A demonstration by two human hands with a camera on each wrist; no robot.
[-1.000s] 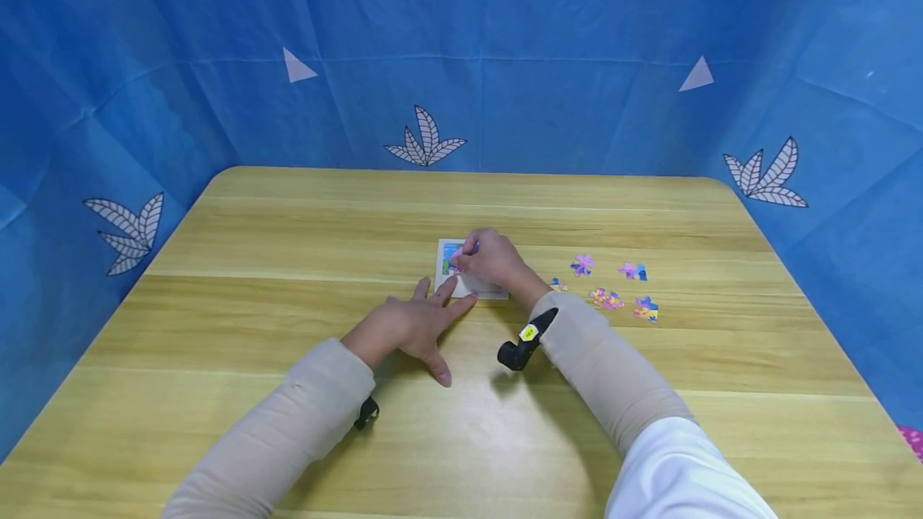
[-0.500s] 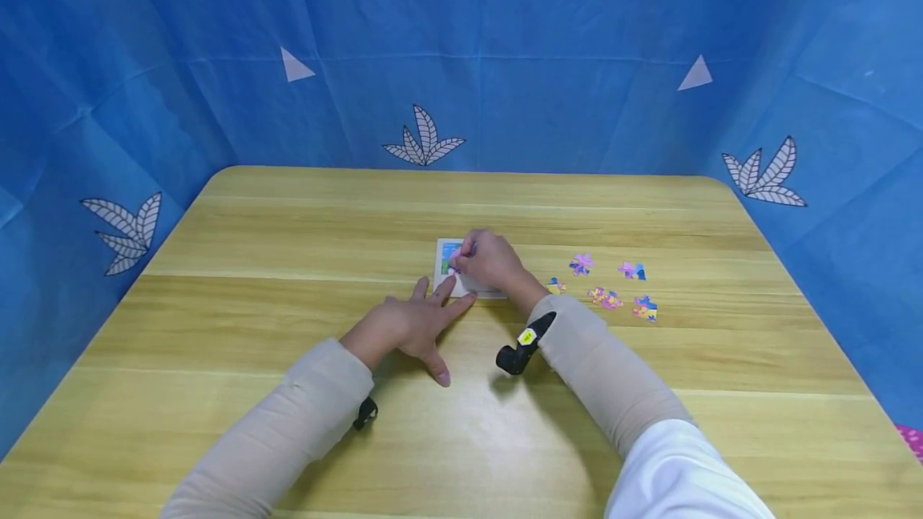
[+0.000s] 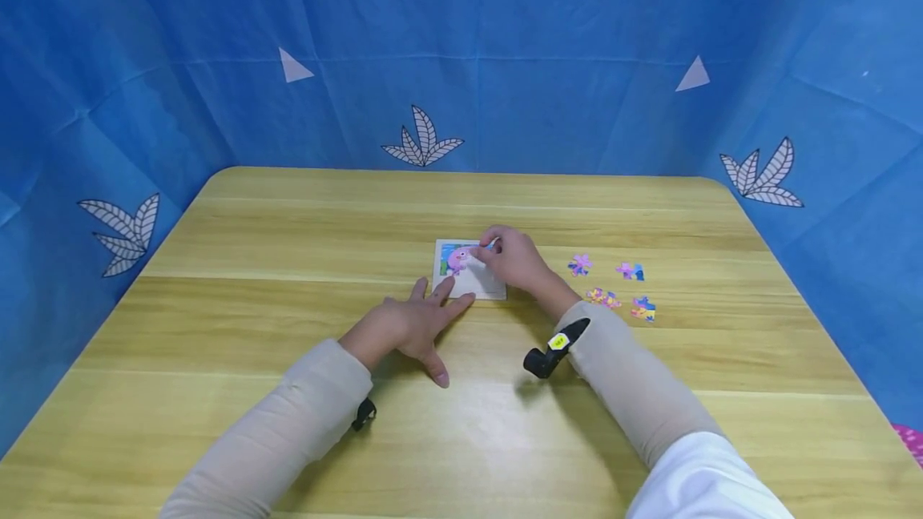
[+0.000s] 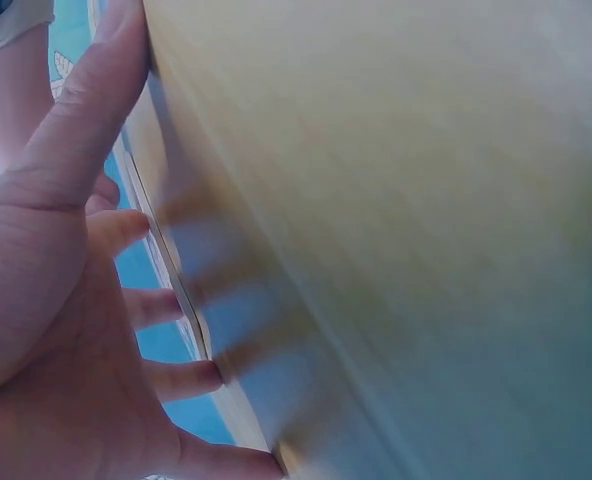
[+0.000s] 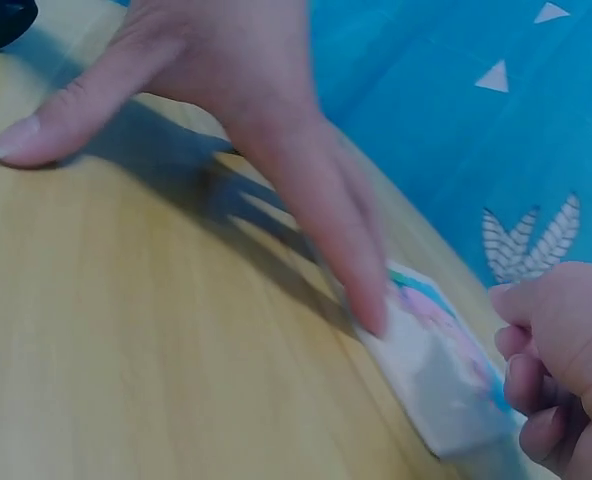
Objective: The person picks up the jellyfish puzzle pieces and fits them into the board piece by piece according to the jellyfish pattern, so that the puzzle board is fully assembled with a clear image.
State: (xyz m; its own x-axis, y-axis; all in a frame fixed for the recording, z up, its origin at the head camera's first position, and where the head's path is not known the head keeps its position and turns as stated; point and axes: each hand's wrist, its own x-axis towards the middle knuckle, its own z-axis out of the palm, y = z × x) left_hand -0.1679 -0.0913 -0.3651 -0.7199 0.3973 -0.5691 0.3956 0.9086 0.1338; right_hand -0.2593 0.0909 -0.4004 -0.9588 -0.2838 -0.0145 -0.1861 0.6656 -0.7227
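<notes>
A puzzle board (image 3: 490, 291) with a pale border lies mid-table. Its upper left part shows a pink cartoon head on blue and green, and the lower part is bare white. My left hand (image 3: 413, 327) is spread beside it, with fingertips resting at the board's near edge. Over the board's upper right is my right hand (image 3: 516, 261), thumb and curled fingers drawn together close above the picture. Whether a puzzle piece sits between those fingertips is hidden. In the right wrist view the same right hand (image 5: 571, 350) appears at the picture's edge.
Loose puzzle pieces lie right of the board: a pink and blue one (image 3: 580, 265), another pink and blue one (image 3: 630, 271), a yellow-pink cluster (image 3: 602, 298) and a yellow-blue one (image 3: 644, 308). A blue cloth (image 3: 577, 118) hangs behind the wooden table (image 3: 324, 223).
My right hand has shifted right across the board, uncovering more of the pink head. Its forearm now covers the spot where a small loose piece showed. The left hand stays put.
</notes>
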